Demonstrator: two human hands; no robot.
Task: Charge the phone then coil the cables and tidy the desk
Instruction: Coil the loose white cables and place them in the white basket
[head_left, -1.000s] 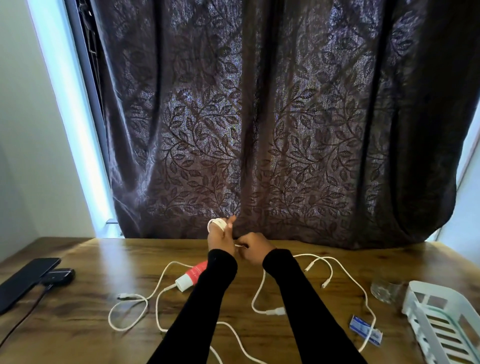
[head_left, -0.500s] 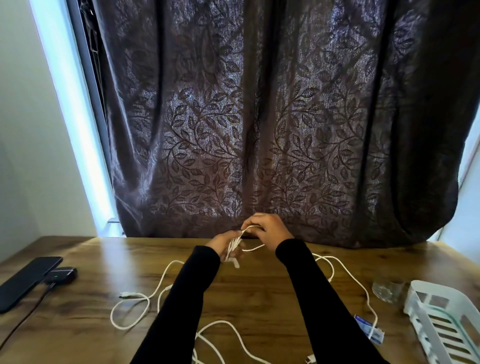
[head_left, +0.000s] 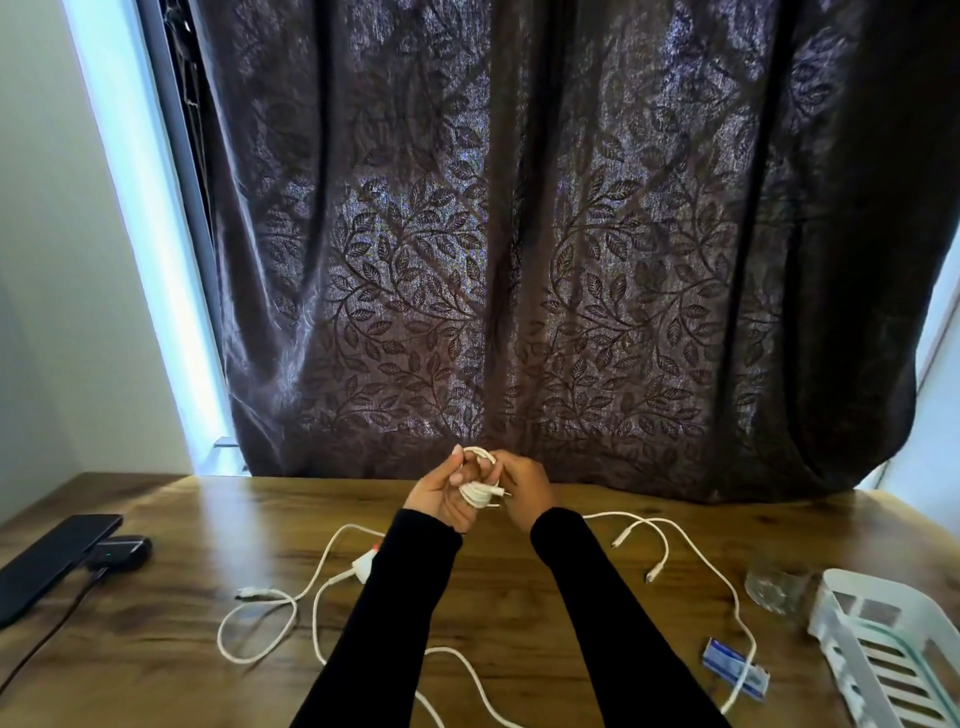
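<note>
Two black-sleeved arms reaching over wooden desk (head_left: 519, 597), grain dark and glossy; desk as landmark throughout. Near and side edges of desk cut off by frame.

Behind desk: brown curtain (head_left: 545, 260), leaf-vine weave, hem draped on far edge. Bright strip of window left of it.

Right end of desk: white slatted plastic tray (head_left: 893, 654), partly out of frame. Just left of tray, clear glass (head_left: 774, 592), hard to make out against the wood.

Left end of desk: black phone (head_left: 49, 564), slab-flat, lower end cut off; butted against small dark charging block (head_left: 122, 552), thin dark lead trailing toward near edge.

Middle of desk: loose white cables (head_left: 691, 551) in slack loops either side of arms, plug ends showing; lower runs hidden under sleeves. Red-and-white tube (head_left: 366, 561) mostly hidden behind left sleeve. Small blue-and-white packet (head_left: 735, 674) toward right near corner, print unreadable.

Above far middle of desk: left hand (head_left: 444, 493) curled, gripping coiled white cable (head_left: 480, 491), tight bundle with one loop standing over fingers. Right hand (head_left: 522, 488) curled, pinching bundle's plug end. Fingertips blurred.
</note>
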